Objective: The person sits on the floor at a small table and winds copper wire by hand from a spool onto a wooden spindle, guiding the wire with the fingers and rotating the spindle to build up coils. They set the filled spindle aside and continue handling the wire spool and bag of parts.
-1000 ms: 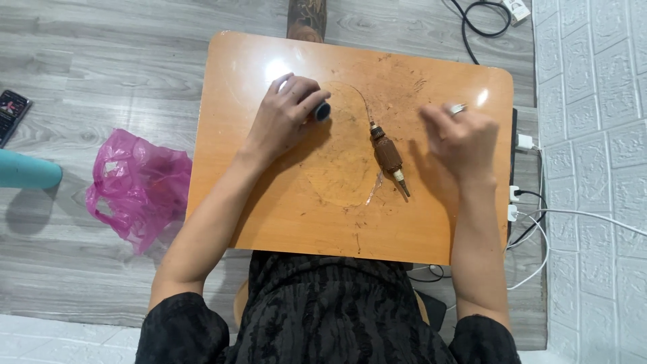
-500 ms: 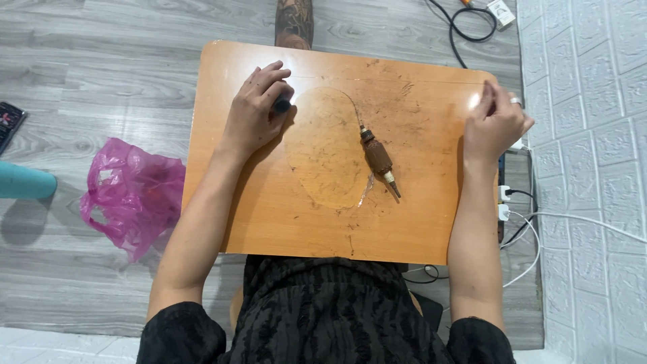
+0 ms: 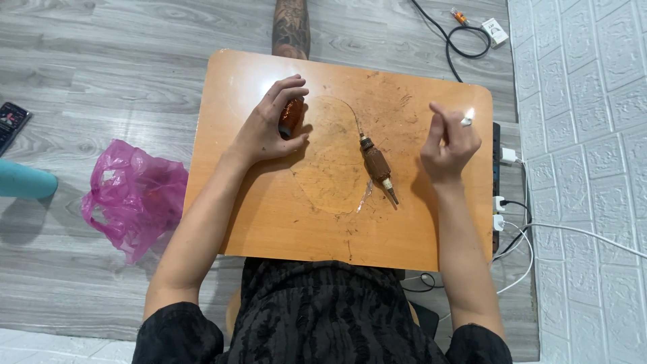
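On a small orange wooden table [image 3: 256, 222], my left hand [image 3: 269, 125] curls around a small brown bottle [image 3: 290, 116] that stands near the table's upper middle. My right hand [image 3: 450, 145] hovers over the right side, with a small white item [image 3: 466, 121] pinched at the fingertips. Between the hands lies a brown rotary hand tool [image 3: 376, 165] with a thin cord, its metal tip pointing toward me. It rests at the edge of a clear, shiny patch [image 3: 333, 158] on the tabletop.
A pink plastic bag [image 3: 135, 195] lies on the grey floor to the left, with a teal object [image 3: 23, 180] and a phone [image 3: 10, 123] beyond it. A power strip with white plugs and cables [image 3: 502, 195] runs along the table's right edge, beside a white brick wall [image 3: 586, 168]. Someone's tattooed leg [image 3: 291, 28] is behind the table.
My left hand has slid right with the bottle, toward the table's middle. My right hand has come back from the far right edge toward the centre and now holds the white item up.
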